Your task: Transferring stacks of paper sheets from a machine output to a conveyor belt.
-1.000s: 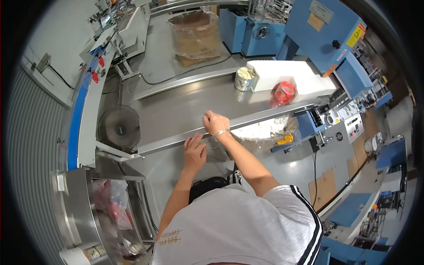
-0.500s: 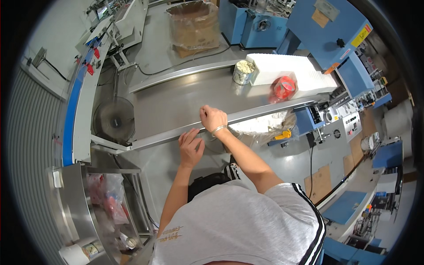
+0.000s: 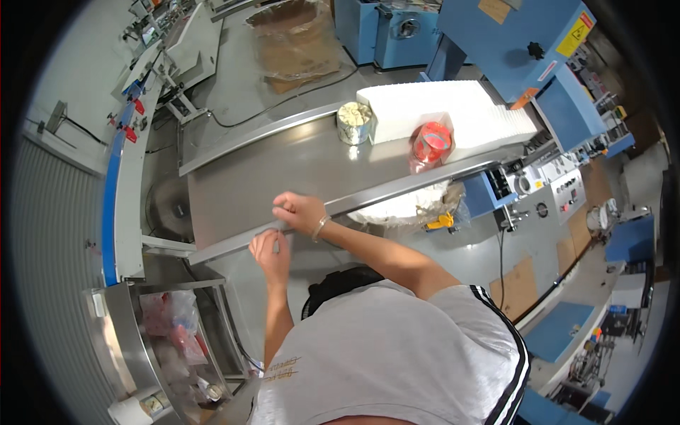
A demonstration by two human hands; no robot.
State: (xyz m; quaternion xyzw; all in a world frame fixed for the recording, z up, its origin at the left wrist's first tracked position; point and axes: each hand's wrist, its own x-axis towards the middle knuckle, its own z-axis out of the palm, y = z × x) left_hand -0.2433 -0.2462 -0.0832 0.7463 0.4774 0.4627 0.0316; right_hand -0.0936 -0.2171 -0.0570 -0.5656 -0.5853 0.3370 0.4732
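My left hand [image 3: 269,253] is at the near metal rail [image 3: 397,185] of a long steel chute table [image 3: 248,188], its fingers curled in toward the thumb. Just right of it and slightly farther away, my right hand [image 3: 299,212], with a bracelet at the wrist, is over the rail with its fingers bent into a pinch. Whether anything small is between the fingers of either hand, I cannot make out. Farther along the table stand a silvery cylinder with pale crumpled pieces at its top [image 3: 353,124], a long white ribbed stack [image 3: 404,106] and a red roll in clear plastic [image 3: 432,143].
Blue machines [image 3: 489,42] stand at the far right. A lined cardboard box [image 3: 294,49] is on the floor beyond the table. Below the near rail sits a bag of white material [image 3: 404,205]. A steel shelf with plastic bags [image 3: 173,322] stands at lower left.
Both hands have moved left along the near rail. The left fingers, spread before, have curled in. The whole view has also shifted, so table items appear farther left.
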